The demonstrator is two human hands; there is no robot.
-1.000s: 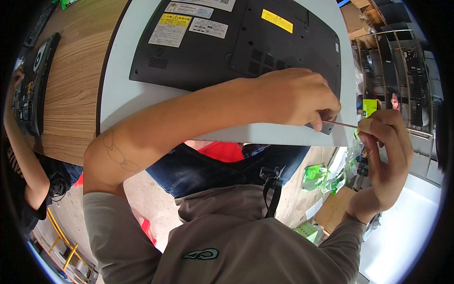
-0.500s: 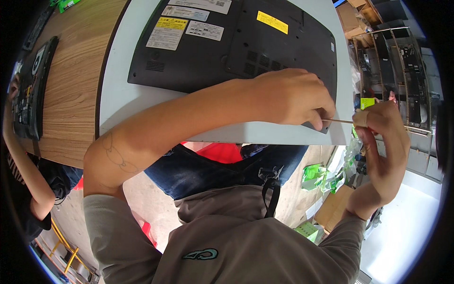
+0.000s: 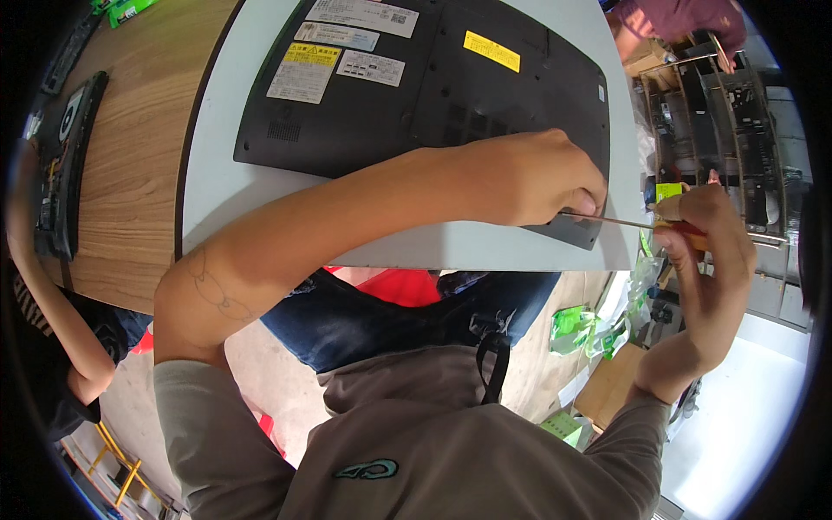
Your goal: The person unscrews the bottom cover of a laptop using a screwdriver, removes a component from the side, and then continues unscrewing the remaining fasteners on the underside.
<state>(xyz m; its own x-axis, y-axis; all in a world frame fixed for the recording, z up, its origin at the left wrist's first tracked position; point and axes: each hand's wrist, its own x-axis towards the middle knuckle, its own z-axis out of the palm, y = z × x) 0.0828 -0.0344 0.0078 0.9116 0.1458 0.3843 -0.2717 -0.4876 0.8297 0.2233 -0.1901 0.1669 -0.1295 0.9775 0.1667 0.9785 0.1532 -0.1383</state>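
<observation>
A black laptop (image 3: 364, 130) lies bottom side up on a white table (image 3: 212, 204), with white and yellow labels on its base. My left hand (image 3: 550, 178) reaches over the laptop's near right part, its fingers closed in a pinch around the thin metal shaft near the tip. That shaft belongs to a screwdriver (image 3: 628, 223) with a red handle, held nearly level. Off the table's right edge, my right hand (image 3: 715, 247) grips the handle, with the thumb below it. Whether a screw sits at the tip is too small to tell.
On the left a wooden table (image 3: 143, 147) carries an opened laptop (image 3: 65, 165), with another person's arm (image 3: 52, 303) beside it. A second person (image 3: 685, 22) stands at the upper right, near a metal rack (image 3: 706, 121) of dark parts. Green packaging (image 3: 572, 329) lies on the floor.
Both hands have shifted slightly, and more of the shaft and red handle shows. The laptop appears slightly lower left in view. A person has come into view at the upper right.
</observation>
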